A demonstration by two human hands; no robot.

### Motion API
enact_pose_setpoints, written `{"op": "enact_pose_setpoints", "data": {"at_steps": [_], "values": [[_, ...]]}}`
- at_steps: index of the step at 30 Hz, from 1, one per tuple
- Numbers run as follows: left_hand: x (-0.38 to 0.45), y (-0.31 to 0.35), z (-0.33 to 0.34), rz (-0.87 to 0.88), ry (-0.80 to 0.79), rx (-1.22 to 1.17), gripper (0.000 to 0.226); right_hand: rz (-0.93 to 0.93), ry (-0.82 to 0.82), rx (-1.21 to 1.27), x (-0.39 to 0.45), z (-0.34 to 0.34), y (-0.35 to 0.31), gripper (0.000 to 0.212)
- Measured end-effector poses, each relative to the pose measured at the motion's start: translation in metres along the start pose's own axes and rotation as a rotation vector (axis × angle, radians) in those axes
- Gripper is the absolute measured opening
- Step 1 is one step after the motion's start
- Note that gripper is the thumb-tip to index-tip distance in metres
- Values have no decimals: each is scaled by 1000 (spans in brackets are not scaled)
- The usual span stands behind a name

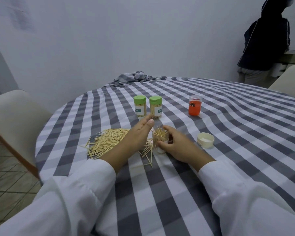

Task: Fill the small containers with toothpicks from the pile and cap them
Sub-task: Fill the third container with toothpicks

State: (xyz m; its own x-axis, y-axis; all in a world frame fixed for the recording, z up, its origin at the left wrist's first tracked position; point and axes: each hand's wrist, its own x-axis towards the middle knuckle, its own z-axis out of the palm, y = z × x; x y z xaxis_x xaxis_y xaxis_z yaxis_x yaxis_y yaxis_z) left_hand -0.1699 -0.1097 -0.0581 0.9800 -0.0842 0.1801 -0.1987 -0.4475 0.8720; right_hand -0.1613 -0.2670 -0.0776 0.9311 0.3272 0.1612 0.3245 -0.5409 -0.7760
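Here the right hand (175, 143) wraps its grip around a small open jar (160, 142) stuffed with toothpicks, standing on the desk (228, 150). The left hand (134, 135) is spread flat just beside it, above the toothpick pile (107, 142). A white cap (205, 140) lies nearby.

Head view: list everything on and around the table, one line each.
capped toothpick jars: 2, green caps, far centre, side by side
open container: 1, clear, toothpicks sticking out, near centre
toothpick pile: 1, pale wood, left of the container
loose cap: 1, cream, right of the container
orange jar: 1, clear lid, far right
tablecloth: 1, grey-white check
chairs: 2, cream
bystander: 1, dark jacket, background
left hand: open, beside the container
right hand: fingers round the container
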Motion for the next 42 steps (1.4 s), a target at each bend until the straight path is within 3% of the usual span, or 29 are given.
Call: {"op": "enact_pose_setpoints", "data": {"at_steps": [7, 14, 21, 28, 32, 36, 42], "values": [[-5, -13, -38, -70, -24, 87, 39, 12, -17, -49, -1, 4, -2, 70], [-4, -32, -74, -208, -285, 859, 62, 14, -18, -66, 0, 6, -4, 70], [8, -47, -61, -44, -312, 1002, 52, 21, -17, -68, -1, 6, -6, 71], [17, -47, -46, 102, -222, 1129, 39, 26, -24, -74, -1, 6, -6, 71], [19, -51, -45, 100, -167, 1081, 23, 25, -26, -90, -1, 5, -7, 71], [22, -47, -45, 44, -34, 932, 25, 28, -35, -95, -2, 4, -8, 72], [19, -29, -48, -55, 171, 327, 20, 27, -43, -100, -4, 2, -10, 71]]}}
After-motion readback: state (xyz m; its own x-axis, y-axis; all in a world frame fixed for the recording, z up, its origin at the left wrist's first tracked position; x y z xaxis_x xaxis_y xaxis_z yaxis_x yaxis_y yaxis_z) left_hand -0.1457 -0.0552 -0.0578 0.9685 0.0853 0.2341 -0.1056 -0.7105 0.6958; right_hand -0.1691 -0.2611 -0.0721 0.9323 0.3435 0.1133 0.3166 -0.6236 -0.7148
